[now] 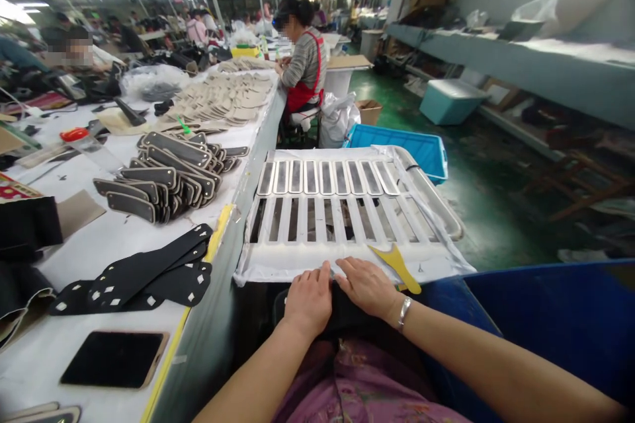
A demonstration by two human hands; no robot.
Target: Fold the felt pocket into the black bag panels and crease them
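Observation:
My left hand point(308, 297) and my right hand point(370, 285) are close together above my lap, at the near edge of a white slatted rack. Both are closed on a black piece point(350, 310), thumbs near each other along its upper edge. Most of the piece is hidden under the hands. On the rack's near border point(307, 259), beside my right hand, lies a yellow forked scraper-like tool point(397, 266). A row of grey strips with pale rims point(325, 177) lies across the rack's far part.
At left, the white table holds black panels with white diamond marks point(143, 271), a phone point(115, 359), a pile of grey strips point(163, 175) and beige pieces point(223, 99). A co-worker point(307, 63) sits ahead. A blue crate point(397, 142) is behind the rack; a blue bin point(555, 324) stands right.

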